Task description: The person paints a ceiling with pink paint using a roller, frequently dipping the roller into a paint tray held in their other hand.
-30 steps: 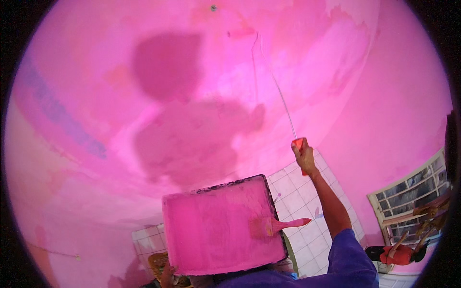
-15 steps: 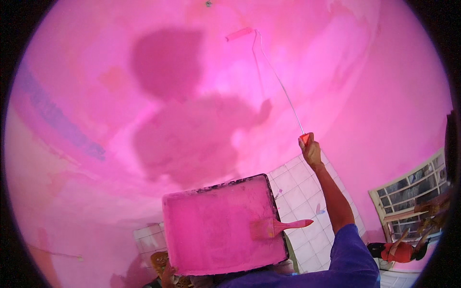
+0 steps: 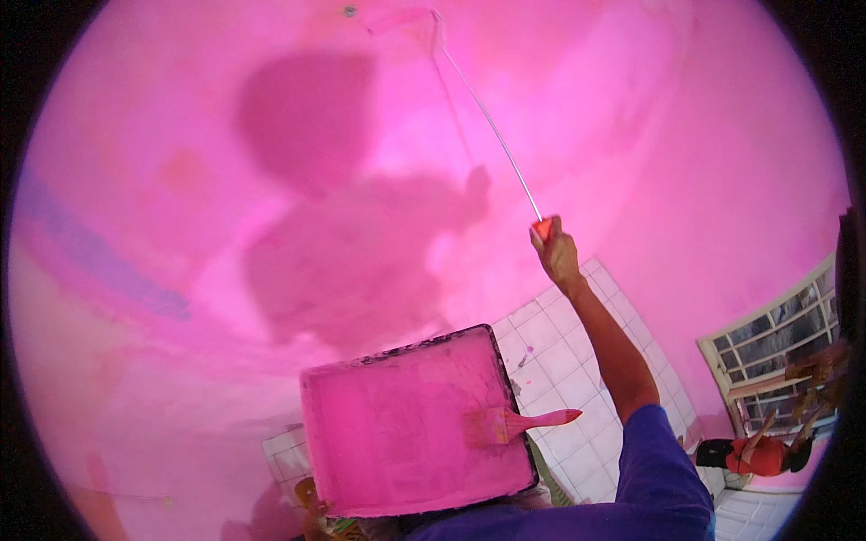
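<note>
My right hand (image 3: 559, 257) is raised, closed around the orange handle of a paint roller (image 3: 492, 122) with a long thin metal rod. The pink roller head, slightly blurred, lies against the pink wall (image 3: 541, 72) near the upper edge of the view. Below, close to my body, is a black-edged paint tray (image 3: 397, 406) coated in pink paint. A paintbrush (image 3: 541, 419) rests across its right rim, bristles inside and handle sticking out. At the tray's lower left corner my left hand (image 3: 315, 521) grips the rim; most of it is hidden.
A large shadow falls on the wall ahead. White floor tiles (image 3: 577, 361) show right of the tray. At the far right are a barred window (image 3: 776, 343) and another person in a red top (image 3: 762, 456). A bluish streak (image 3: 99, 248) marks the left wall.
My right hand has moved up and to the left, carrying the roller head higher along the wall. The tray and brush have shifted only slightly in view.
</note>
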Available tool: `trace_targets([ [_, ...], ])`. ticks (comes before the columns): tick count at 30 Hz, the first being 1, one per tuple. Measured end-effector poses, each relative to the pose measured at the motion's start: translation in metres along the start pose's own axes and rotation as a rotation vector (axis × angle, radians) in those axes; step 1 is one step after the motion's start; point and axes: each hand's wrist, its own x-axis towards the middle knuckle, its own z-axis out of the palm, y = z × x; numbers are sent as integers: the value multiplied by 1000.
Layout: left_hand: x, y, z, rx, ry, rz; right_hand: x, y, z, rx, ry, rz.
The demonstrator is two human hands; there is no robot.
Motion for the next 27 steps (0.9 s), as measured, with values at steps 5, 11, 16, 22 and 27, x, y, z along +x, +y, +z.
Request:
trace_targets([
  [5,18,-52,-77,249,-87,156,-64,-3,17,-4,-126,143],
  [11,-33,57,70,-131,-300,-2,-182,41,-11,75,-122,203],
  [16,-80,109,126,-176,-328,20,-262,79,-27,153,-116,233],
  [22,-90,103,122,-246,-435,190,-270,48,-49,652,-106,352],
  [27,-102,103,142,-245,-428,258,-244,25,-82,753,-251,282],
])
